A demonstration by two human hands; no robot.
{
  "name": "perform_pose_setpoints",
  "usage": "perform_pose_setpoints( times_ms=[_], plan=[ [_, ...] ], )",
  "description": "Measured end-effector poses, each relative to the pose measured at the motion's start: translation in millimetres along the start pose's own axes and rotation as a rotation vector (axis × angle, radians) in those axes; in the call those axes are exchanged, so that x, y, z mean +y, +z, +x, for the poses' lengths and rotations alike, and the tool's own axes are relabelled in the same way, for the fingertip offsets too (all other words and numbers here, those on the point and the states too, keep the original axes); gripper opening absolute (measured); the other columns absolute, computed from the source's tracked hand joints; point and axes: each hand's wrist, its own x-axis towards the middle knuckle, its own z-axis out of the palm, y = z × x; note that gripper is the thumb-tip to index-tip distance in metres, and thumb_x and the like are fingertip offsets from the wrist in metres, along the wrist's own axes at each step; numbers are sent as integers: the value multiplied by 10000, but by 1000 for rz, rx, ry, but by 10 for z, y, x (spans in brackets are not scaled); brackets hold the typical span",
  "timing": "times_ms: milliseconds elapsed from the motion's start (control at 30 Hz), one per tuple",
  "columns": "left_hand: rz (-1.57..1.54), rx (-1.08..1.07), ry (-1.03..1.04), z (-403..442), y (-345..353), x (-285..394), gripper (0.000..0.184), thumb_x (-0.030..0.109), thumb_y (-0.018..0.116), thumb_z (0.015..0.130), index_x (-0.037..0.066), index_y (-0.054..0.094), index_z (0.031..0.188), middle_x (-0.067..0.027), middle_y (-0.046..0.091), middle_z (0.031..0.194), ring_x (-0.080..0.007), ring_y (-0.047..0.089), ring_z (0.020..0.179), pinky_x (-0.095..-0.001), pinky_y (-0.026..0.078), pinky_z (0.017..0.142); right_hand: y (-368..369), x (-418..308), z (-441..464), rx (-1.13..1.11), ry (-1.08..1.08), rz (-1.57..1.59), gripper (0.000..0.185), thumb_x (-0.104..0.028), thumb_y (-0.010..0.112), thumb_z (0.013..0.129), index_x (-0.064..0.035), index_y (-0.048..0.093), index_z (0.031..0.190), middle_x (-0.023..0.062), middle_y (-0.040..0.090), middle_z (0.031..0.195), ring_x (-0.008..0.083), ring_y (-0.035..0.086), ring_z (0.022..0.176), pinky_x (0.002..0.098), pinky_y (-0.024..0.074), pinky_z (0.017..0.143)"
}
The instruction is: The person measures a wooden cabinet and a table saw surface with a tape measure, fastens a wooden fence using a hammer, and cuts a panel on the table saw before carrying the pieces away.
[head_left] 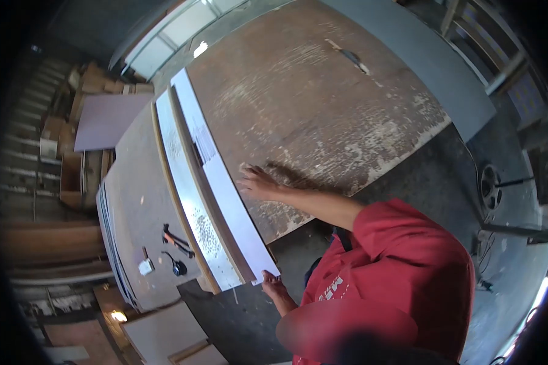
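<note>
A long white strip board [230, 191] lies along the edge of a worn brown table board [268, 91]. My left hand [272, 284] grips the strip's near end, its thumb on top and the other fingers mostly hidden. Farther up the same strip, my right hand [259, 184] is spread open by its long edge, apparently over the table board; whether its fingertips touch the strip is unclear. Beside the strip runs a brown bar [210, 201], then a second pale, shiny strip [198, 222] speckled with dark spots.
On the left-hand panel [137, 201] are an orange and black tool [178, 241], a round black object [179, 267] and a small white block [145, 266]. A dark, slim tool [350, 56] lies at the table's far side. A grey panel [420, 61] stretches along the right.
</note>
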Motion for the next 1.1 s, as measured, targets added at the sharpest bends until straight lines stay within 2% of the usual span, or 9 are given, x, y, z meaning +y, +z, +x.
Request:
perform_pose_setpoints(
  times_ms=[67,100,200,400,467,567,800,867,1100],
  plan=[
    [-11,-39,8,168,-287,-97,290,406,665,929,144,635,1050,20,596,938,-183,571,929,-428,456,842,-473,336,-544,350,-171,128,276,-222,678,886,-75,684,1120,178,552,1313,380,456,1292,464,383,1077],
    [-20,-87,-24,261,-434,-148,481,447,698,885,146,567,1237,1,577,1107,-205,533,1096,-485,402,1001,-753,505,-887,427,-156,90,216,-182,673,878,-74,692,1064,152,577,1271,357,481,1265,448,401,1058],
    [-177,-52,51,-222,-199,-216,478,439,652,920,139,544,1276,-41,582,1153,-168,555,1080,-461,373,1032,-1540,1113,-2149,612,-16,-14,120,-120,669,858,-74,698,965,101,625,1167,321,554,1156,431,463,964],
    [-15,86,-213,-611,-381,-1334,690,428,567,954,99,327,1511,-138,365,1537,-278,354,1427,-476,273,1154,-2760,2126,-4620,905,572,-272,111,-138,633,892,-60,700,933,112,664,893,320,631,928,416,503,814],
    [220,48,-359,-848,-403,-1802,662,384,573,957,74,349,1497,-151,411,1503,-271,405,1388,-440,322,1124,-3088,2344,-5157,1075,869,38,152,-175,615,923,-51,700,902,109,642,719,279,661,745,386,510,708],
    [721,-175,-606,-1319,-428,-2342,627,332,582,959,45,378,1478,-163,466,1459,-261,465,1339,-399,377,1086,-3697,2647,-5794,937,1140,140,285,-307,601,971,-46,711,1003,73,650,692,146,583,579,312,476,614],
    [1044,-532,-528,-2136,229,-3066,601,303,590,956,31,403,1458,-165,500,1423,-255,495,1305,-381,399,1059,-4607,3848,-6043,1139,1181,639,411,-455,581,959,-64,687,1034,14,615,673,155,599,606,330,486,582],
    [1075,-581,-484,-2299,507,-3217,593,295,593,955,28,410,1452,-166,509,1413,-253,503,1295,-376,405,1052,-4784,4266,-5999,1139,1247,750,479,-520,607,936,-112,624,1185,25,657,853,155,614,725,332,511,685],
    [1109,-644,-366,-2769,1637,-3818,567,266,601,952,14,436,1432,-167,543,1378,-247,533,1261,-357,426,1025,-5506,5399,-6104,1374,1302,1133,426,-447,658,926,-107,600,1175,80,659,977,203,639,779,394,560,719]
  ],
)
